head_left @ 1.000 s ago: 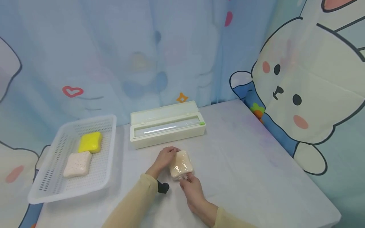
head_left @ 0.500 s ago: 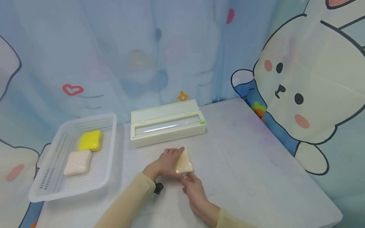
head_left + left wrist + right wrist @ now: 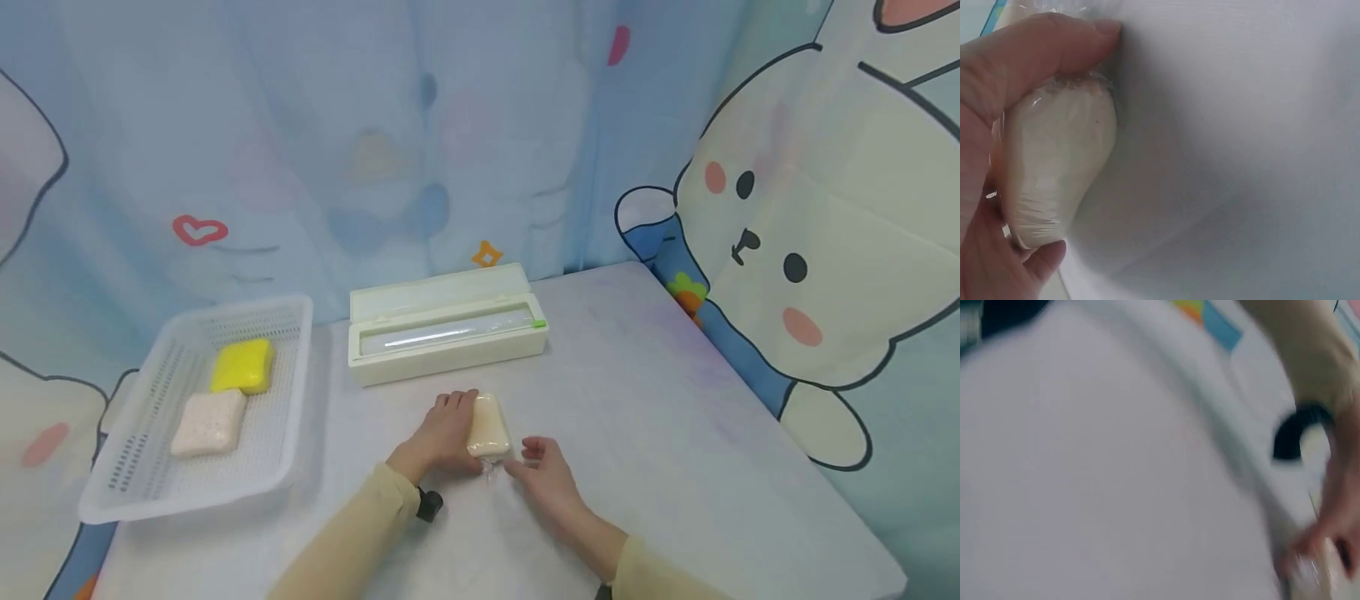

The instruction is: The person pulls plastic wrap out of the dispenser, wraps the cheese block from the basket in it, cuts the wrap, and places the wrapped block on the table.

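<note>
A cream bar of soap in clear cling film stands in front of the long white box. My left hand grips it from its left side; in the left wrist view the thumb lies across one end of the soap and fingers curl behind it. A twisted tail of film sticks out at the soap's near end. Just right of that tail is my right hand, its fingers relaxed and thumb and forefinger apart, holding nothing. The right wrist view is blurred.
A white cling film box with raised lid stands at the back, a roll inside. On the left, a white plastic basket holds a yellow bar and a pinkish bar. A printed curtain hangs behind the white table.
My left hand has shifted its grip further round the soap, which now stands more upright. My right hand has let go of the film tail and moved off to the right.
</note>
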`<state>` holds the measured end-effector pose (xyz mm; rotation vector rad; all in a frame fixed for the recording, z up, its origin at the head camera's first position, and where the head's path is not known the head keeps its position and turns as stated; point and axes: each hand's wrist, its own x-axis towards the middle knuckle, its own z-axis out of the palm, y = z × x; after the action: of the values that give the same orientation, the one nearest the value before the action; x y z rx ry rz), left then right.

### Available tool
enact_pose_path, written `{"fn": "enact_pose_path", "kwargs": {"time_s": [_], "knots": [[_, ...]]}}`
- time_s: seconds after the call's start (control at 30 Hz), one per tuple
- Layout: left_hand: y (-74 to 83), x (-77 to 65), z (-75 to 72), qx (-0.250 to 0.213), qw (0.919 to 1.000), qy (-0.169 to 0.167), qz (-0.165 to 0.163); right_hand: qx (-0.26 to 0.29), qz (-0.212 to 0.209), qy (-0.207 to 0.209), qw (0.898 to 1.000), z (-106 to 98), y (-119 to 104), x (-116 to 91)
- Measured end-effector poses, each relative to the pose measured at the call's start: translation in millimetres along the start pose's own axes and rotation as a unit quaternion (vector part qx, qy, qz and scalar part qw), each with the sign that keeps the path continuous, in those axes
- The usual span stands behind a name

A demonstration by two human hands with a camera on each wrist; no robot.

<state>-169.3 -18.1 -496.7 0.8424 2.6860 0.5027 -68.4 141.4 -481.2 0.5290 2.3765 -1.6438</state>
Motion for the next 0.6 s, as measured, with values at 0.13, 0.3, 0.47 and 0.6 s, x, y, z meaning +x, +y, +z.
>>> {"fn": "enact_pose_path", "kwargs": {"time_s": [0.13, 0.3, 0.47, 0.6], "knots": [[-2.9, -1.5, -1.5, -0.035, 0.9993, -0.006, -0.009, -0.226, -0.214, -0.068, 0.948, -13, -3, 39], [-6.3, 0.1, 2.9, -0.075, 0.997, -0.018, -0.006, -0.353, -0.365, -0.187, 0.841, -19, 2, 84], [-10.1, 2.1, 3.4, -0.079, 0.9968, -0.012, -0.001, -0.33, -0.353, -0.219, 0.848, -17, 4, 104], [-13.5, 3.0, 1.1, -0.079, 0.9969, -0.001, 0.005, -0.305, -0.342, -0.231, 0.858, -16, -2, 108]]}}
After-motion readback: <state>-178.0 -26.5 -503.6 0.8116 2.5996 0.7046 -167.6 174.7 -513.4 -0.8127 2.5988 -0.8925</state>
